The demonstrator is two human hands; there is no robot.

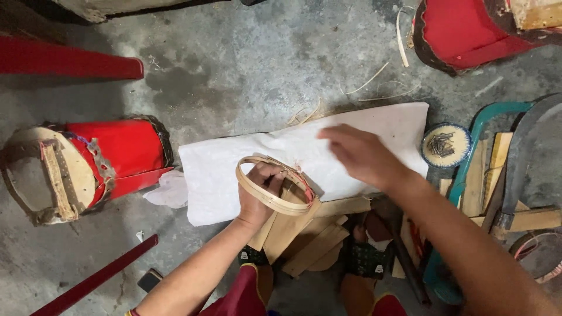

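My left hand [261,193] grips a bent bamboo hoop [272,184], held above a stack of thin wooden pieces [304,234]. My right hand [360,155] hovers, blurred, with fingers spread over a white sheet [222,169] that lies on the concrete floor. Nothing is in the right hand. The hoop's far rim overlaps the sheet's near edge.
A red drum-like body [117,155] with a hide end lies at left; another [462,32] stands top right. A small bowl of nails [446,145] sits right of the sheet. Wooden blocks, a teal frame [468,164] and a curved blade [527,146] crowd the right. Red poles lie at left.
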